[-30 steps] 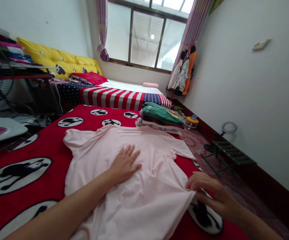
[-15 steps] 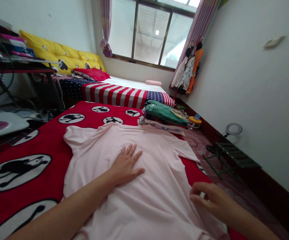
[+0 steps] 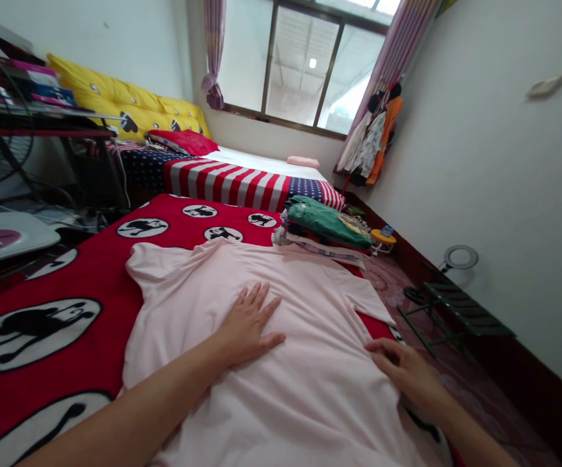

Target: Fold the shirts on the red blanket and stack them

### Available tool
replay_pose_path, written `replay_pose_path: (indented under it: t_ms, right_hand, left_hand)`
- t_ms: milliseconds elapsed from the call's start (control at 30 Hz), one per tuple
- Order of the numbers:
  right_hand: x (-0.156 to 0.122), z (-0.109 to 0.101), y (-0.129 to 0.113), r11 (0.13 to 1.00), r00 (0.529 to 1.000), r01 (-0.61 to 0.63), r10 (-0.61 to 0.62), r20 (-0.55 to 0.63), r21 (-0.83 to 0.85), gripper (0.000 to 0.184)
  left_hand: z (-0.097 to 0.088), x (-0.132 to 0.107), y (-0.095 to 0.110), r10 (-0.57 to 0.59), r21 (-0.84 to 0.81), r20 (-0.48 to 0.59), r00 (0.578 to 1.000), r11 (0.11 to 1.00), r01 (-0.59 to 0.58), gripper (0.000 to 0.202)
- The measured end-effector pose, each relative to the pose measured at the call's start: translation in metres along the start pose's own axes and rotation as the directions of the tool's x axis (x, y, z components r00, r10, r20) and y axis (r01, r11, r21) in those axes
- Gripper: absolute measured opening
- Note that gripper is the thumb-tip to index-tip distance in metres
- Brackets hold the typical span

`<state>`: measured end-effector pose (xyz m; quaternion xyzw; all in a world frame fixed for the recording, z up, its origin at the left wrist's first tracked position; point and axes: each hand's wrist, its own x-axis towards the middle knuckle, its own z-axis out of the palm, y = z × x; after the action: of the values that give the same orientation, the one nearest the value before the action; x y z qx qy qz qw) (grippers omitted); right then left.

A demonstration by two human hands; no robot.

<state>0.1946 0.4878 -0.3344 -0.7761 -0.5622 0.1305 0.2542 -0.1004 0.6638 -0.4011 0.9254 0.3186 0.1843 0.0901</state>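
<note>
A pale pink T-shirt (image 3: 304, 402) lies spread out on the red blanket (image 3: 105, 272), its sleeves toward the far side and soft creases across its body. Flat on the middle of the shirt rests my left hand (image 3: 249, 327), fingers stretched out and the thumb pointing right. At the shirt's right side edge is my right hand (image 3: 402, 370), with thumb and fingers closed on the fabric. Just beyond the right shoulder sits a stack of folded clothes (image 3: 329, 224), a green garment on top.
A second bed with a striped, starred cover (image 3: 227, 185) stands under the window. To the right, on the floor, are a dark green folding stool (image 3: 465, 311), a ring light (image 3: 460, 257) and a small orange stool (image 3: 382, 240). A cluttered desk (image 3: 42, 123) stands at the left.
My right hand has moved up a little along the shirt's right edge and its fingers have closed on the cloth. My left hand stays flat in place. The view has shifted slightly.
</note>
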Motion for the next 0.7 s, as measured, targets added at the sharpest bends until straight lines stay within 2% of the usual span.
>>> replay_pose_path:
  t_ms: [67,133,233,333,500,600,700]
  right_hand:
    - [0.014,-0.008,0.005,0.993,0.999,0.035,-0.032,0.034,-0.114,0.032]
    - [0.037,-0.015,0.008,0.973,0.998,0.024,-0.037,-0.051,-0.231,0.031]
    - [0.082,-0.020,0.011,0.937,0.974,-0.094,0.017,-0.225,-0.336,0.027]
    - [0.125,-0.015,0.013,0.904,0.952,-0.186,0.068,-0.299,-0.385,0.032]
    - [0.168,0.003,0.007,0.880,0.950,-0.205,0.074,-0.303,-0.428,0.038]
    - [0.183,0.007,0.000,0.869,0.959,-0.189,0.064,-0.274,-0.458,0.029]
    - [0.192,0.002,-0.003,0.856,0.962,-0.187,0.061,-0.265,-0.482,0.021]
  left_hand:
    - [0.000,0.000,0.000,-0.001,-0.002,0.000,1.000,1.000,0.001,0.077]
    - [-0.001,-0.001,0.001,-0.004,-0.001,-0.001,1.000,1.000,0.004,0.076]
    - [-0.002,-0.001,0.002,-0.009,-0.009,0.002,1.000,1.000,0.009,0.076]
    - [-0.004,-0.001,0.002,-0.009,-0.013,0.011,1.000,1.000,0.009,0.076]
    - [-0.003,-0.001,0.002,-0.003,-0.007,0.025,1.000,1.000,0.004,0.078]
    - [-0.004,-0.002,0.002,0.003,-0.012,0.027,1.000,1.000,-0.002,0.077]
    - [-0.006,-0.003,0.003,0.037,-0.034,0.036,0.999,0.999,-0.036,0.077]
